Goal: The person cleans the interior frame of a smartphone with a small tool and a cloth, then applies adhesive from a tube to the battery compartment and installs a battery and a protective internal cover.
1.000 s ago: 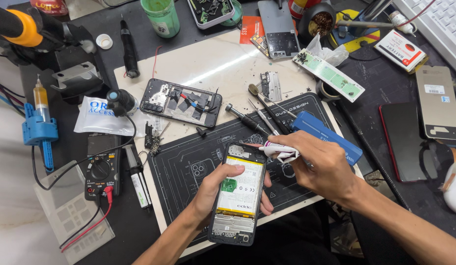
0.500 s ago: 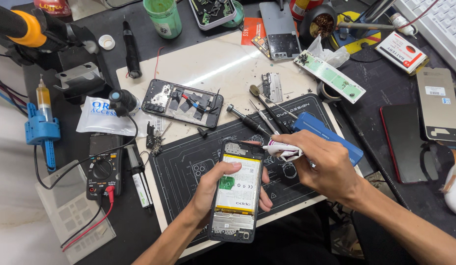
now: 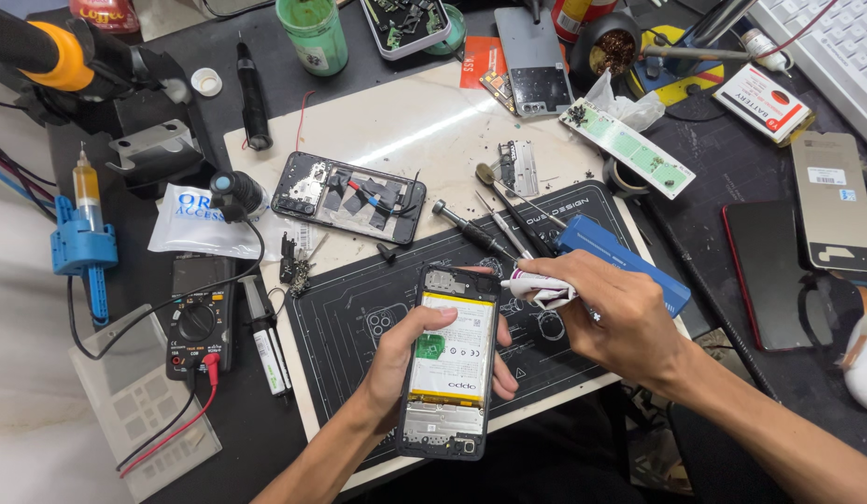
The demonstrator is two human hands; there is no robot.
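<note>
My left hand (image 3: pixel 396 364) grips an opened phone (image 3: pixel 449 359) from underneath, its back cover off and a white and yellow battery showing. It lies tilted over the black work mat (image 3: pixel 345 313). My right hand (image 3: pixel 615 317) pinches a crumpled white wipe (image 3: pixel 538 289) right at the phone's upper right edge. A second opened phone (image 3: pixel 349 198) rests on the pale board behind. Screwdrivers and tweezers (image 3: pixel 494 224) lie just beyond my right hand.
A multimeter (image 3: pixel 198 317) with red and black leads sits left of the mat. A blue box (image 3: pixel 620 261) lies under my right hand's far side. A green cup (image 3: pixel 312 35), parts tray (image 3: pixel 405 23), dark phones (image 3: pixel 779 271) at the right and a blue syringe stand (image 3: pixel 81 247) surround the workspace.
My right hand with the wipe has stayed at the phone's top right corner, shifting only slightly. The left hand keeps its grip on the phone.
</note>
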